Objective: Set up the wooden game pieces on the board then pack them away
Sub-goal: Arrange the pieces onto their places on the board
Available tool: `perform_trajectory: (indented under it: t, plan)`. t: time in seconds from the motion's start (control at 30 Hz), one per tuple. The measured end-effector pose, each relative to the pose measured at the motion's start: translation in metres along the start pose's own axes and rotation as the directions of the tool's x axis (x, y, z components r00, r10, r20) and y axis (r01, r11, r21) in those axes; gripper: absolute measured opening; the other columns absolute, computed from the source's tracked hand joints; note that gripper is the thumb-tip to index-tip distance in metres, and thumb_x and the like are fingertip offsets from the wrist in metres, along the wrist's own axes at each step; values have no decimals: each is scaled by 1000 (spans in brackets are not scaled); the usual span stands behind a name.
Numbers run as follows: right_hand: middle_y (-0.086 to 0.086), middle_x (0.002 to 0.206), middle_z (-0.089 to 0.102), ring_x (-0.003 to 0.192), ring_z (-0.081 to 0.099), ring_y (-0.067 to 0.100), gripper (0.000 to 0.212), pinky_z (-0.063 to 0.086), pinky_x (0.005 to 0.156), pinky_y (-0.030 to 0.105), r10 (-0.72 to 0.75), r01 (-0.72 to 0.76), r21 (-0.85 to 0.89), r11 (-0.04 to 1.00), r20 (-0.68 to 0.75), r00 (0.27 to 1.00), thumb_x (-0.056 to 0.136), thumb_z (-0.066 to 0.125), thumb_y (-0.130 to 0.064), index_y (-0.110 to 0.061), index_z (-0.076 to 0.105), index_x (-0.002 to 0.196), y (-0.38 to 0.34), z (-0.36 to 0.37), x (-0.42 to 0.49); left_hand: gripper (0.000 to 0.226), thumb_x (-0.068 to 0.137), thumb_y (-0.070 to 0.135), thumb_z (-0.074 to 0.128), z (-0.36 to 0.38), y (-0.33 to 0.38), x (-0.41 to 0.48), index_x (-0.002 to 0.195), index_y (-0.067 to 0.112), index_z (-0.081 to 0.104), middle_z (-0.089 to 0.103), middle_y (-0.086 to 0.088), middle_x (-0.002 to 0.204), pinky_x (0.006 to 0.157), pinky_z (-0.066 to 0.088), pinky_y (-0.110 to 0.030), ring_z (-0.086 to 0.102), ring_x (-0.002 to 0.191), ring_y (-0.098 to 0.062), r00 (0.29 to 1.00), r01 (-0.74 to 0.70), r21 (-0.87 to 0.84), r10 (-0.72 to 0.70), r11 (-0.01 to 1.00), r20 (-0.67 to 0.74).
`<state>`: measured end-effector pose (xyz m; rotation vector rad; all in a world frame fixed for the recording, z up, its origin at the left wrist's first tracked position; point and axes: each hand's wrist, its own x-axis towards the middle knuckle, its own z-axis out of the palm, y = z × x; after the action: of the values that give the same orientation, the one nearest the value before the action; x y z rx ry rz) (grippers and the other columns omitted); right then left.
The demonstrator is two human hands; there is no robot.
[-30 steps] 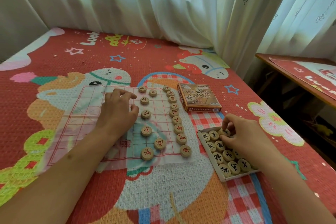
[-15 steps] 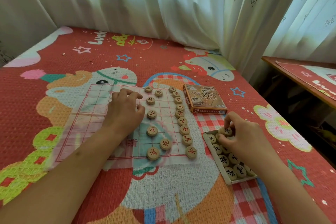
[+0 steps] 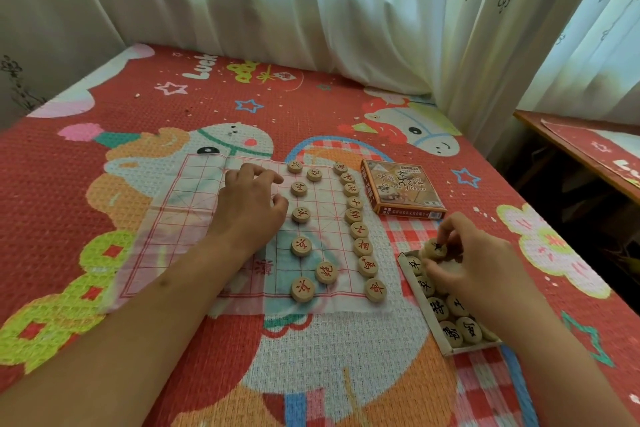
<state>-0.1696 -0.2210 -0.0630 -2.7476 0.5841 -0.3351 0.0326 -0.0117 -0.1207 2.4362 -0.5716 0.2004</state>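
Over the tray [image 3: 472, 349], right hand [image 3: 485, 263], grip tight around one piece [image 3: 434, 248]; left hand [image 3: 251, 203] loose, empty, on the board [image 3: 180, 218].

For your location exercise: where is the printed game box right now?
Head view: the printed game box lies on the red bedcover, right of the board near its far end, beyond the tray of pieces under the right hand.

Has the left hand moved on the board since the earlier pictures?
No. The left hand still rests on the board, just left of the same pieces.
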Motion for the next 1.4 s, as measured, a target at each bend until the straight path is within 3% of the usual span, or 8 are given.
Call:
perform_trajectory:
  t: [0.17,0.53,0.67,0.77,1.0,1.13,1.27,1.4]
  plan:
    - [-12,80,59,72,57,-2,30,46,57,14,-13,18,-34,999,134,991,82,74,-25,-28,46,92,0,8,5,35,91,23,55,0,0,0,125,17,60,51,-7,128,98,42,-41,38,123,-29,1000,3,-4,-3,1000,-4]
    - [-9,73,62,63,61,1,35,49,53,16,-59,59,52,997,-11,998,77,78,-27,-33,45,86,9,-7,-7,35,90,23,55,1,-2,0,124,17,61,51,-7,127,95,44,-41,38,123,-28,1000,3,-15,-3,1000,-24]
    - [-11,78,59,70,58,2,37,47,59,17,-95,100,-28,995,156,983,78,77,-28,-35,42,90,9,-5,-15,36,91,24,55,2,-3,2,126,17,60,50,-7,128,95,44,-42,38,123,-28,1000,1,2,0,1000,-14]
    - [-12,86,57,75,56,3,42,49,63,23,-81,98,-83,992,179,980,78,76,-35,-34,38,96,12,-1,-13,35,91,24,55,2,-4,3,125,17,60,51,-6,128,95,43,-41,38,123,-28,1000,4,3,-4,1000,-21]
    - [-11,78,57,69,56,6,42,51,59,30,-94,98,-86,991,58,994,75,78,-25,-32,38,89,7,-3,-16,35,90,23,55,-4,0,1,125,18,60,52,-6,127,95,44,-40,41,121,-27,999,-3,-37,2,999,-35]
    - [-15,76,56,50,59,7,47,43,46,18,-45,49,26,998,-135,990,72,82,-22,-28,40,91,-10,-25,-21,35,92,20,53,-27,-8,2,126,18,59,55,-7,128,96,46,-42,48,120,-25,996,43,-131,-52,990,-66]
    - [-20,77,56,62,57,-5,49,39,43,9,-224,238,150,960,-106,969,68,83,-28,-28,41,95,-75,-13,-21,37,93,22,51,-54,-48,5,129,17,57,56,-6,132,99,46,-45,50,120,-26,1000,-6,24,6,1000,4]
    - [-19,81,55,77,56,-2,44,48,63,12,-434,413,230,881,49,899,75,77,-35,-35,36,94,-133,39,-21,38,97,28,47,-71,-91,6,133,18,54,52,-6,134,102,41,-44,45,123,-27,998,-8,146,-3,989,70]
